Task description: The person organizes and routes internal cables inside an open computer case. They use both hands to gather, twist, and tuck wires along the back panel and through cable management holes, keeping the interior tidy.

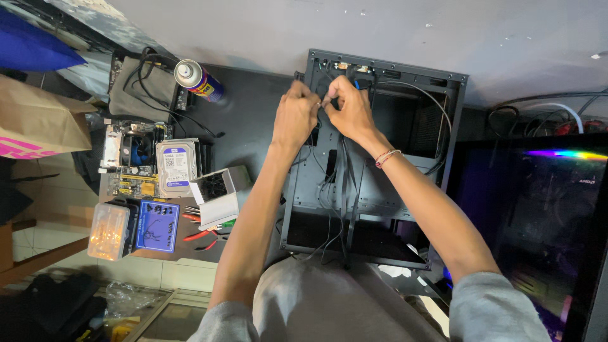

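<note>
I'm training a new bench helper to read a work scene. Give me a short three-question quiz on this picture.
1. True or false: both hands work at the far end of the open computer case.
2. Which lies directly left of the white box? A) hard drive B) spray can C) paper bag
3. What does the right hand wear at the wrist?

Key
1. True: the left hand and right hand meet there, fingers pinched on something too small to tell.
2. A, the hard drive.
3. A thin bracelet.
</note>
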